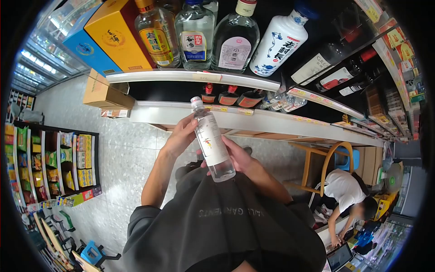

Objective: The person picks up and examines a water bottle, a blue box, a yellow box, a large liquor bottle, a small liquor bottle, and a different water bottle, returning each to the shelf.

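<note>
I hold a clear bottle [212,143] with a white label and a white cap in both hands, tilted, in front of my dark grey shirt. My left hand [180,136] grips its upper part from the left side. Around its lower part and base, my right hand [240,158] wraps from the right. The bottle's cap points toward the shop shelf [253,120] just beyond it.
The upper shelf [190,76] carries liquor bottles [235,38] plus yellow and blue boxes [113,34]. A cardboard box [106,95] sits at the shelf end. A snack rack [54,163] stands left. A person in a white shirt [346,190] bends near a wooden chair [331,158].
</note>
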Demonstrator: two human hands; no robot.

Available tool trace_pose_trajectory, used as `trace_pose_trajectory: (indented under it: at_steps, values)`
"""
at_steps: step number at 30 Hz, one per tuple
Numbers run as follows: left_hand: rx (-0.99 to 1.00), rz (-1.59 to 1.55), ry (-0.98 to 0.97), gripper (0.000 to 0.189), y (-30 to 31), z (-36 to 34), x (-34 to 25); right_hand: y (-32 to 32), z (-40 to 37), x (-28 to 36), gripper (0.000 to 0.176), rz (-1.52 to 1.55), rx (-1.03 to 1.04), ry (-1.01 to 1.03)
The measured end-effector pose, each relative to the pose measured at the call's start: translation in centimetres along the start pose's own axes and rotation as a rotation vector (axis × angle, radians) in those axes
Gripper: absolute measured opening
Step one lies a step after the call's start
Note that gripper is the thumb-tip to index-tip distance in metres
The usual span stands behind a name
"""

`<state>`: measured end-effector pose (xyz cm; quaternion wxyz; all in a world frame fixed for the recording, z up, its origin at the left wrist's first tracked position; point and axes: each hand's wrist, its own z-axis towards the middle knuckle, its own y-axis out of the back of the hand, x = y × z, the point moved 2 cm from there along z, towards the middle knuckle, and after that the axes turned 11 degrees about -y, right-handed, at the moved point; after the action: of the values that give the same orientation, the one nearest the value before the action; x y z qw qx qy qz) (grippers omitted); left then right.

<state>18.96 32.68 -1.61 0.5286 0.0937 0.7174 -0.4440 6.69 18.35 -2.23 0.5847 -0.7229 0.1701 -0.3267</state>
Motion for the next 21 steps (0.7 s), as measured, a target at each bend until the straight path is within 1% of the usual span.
trace_pose_trajectory:
  at_steps: [1, 2, 3, 5, 6, 7, 8, 9, 11, 12, 14, 15, 16, 17, 18, 19, 20, 21]
  values:
    - [-0.041, 0.02, -0.008, 0.082, -0.3, 0.1, 0.1, -0.1, -0.4, 0.0, 0.064, -0.152, -0.18, 0.061]
    - [-0.039, 0.019, -0.005, 0.082, -0.7, 0.2, 0.1, -0.4, -0.9, 0.1, 0.061, -0.304, -0.36, 0.12]
    - [-0.043, 0.019, -0.018, 0.079, -1.2, 0.3, 0.1, -1.0, -1.1, 0.1, 0.061, -0.301, -0.361, 0.121]
    - [-0.048, 0.022, -0.029, 0.076, -2.4, 0.4, 0.0, -1.9, -1.6, 0.2, 0.062, -0.585, -0.577, 0.203]
    - [-0.096, 0.003, -0.054, 0.075, -3.1, 0.5, -0.1, -1.8, -1.9, 0.1, 0.062, -0.582, -0.575, 0.205]
    - [-0.144, -0.016, -0.077, 0.073, -3.6, 0.4, 0.0, -1.4, -2.4, -0.1, 0.064, -0.695, -0.613, 0.178]
    - [-0.226, 0.021, -0.088, 0.066, -3.4, 0.5, 1.0, -1.2, -2.8, -0.3, 0.066, -0.807, -0.654, 0.152]
    - [-0.222, 0.021, -0.083, 0.066, -3.2, 0.7, 1.6, -1.6, -3.1, -0.3, 0.066, -0.803, -0.658, 0.155]
    - [-0.292, -0.169, -0.024, 0.06, -2.8, 0.8, 2.5, -2.7, -3.5, 0.0, 0.057, -0.77, -0.635, 0.274]
    - [-0.29, -0.169, -0.02, 0.06, -3.1, 0.9, 2.5, -1.5, -3.6, 0.0, 0.057, -0.767, -0.638, 0.275]
    - [-0.292, -0.472, -0.066, 0.054, -4.5, 1.2, 2.5, 3.4, -3.9, 0.0, 0.042, -0.382, -0.469, 0.378]
    - [-0.292, -0.625, -0.087, 0.051, -5.0, 1.3, 2.6, 5.8, -2.7, -0.5, 0.042, -0.379, -0.475, 0.379]
    - [-0.198, -0.631, -0.119, 0.053, -5.1, 1.4, 3.0, 8.4, -0.4, -1.3, 0.044, -0.137, -0.501, 0.333]
    - [-0.189, -0.631, -0.111, 0.053, -5.6, 1.5, 3.2, 6.5, -0.2, -1.0, 0.047, -0.182, -0.484, 0.299]
    - [-0.194, -0.577, -0.157, 0.056, -6.4, 1.5, 3.5, 4.6, 0.1, -0.7, 0.05, -0.229, -0.467, 0.265]
    - [-0.2, -0.522, -0.205, 0.059, -7.1, 1.5, 3.8, 3.4, 0.2, -1.2, 0.05, -0.202, -0.414, 0.241]
    - [-0.164, -0.405, -0.239, 0.063, -7.5, 1.6, 4.2, 2.9, 0.4, -2.0, 0.051, -0.129, -0.343, 0.223]
    - [-0.164, -0.402, -0.237, 0.063, -7.8, 1.7, 4.3, 2.6, 0.5, -2.7, 0.051, -0.038, -0.262, 0.203]
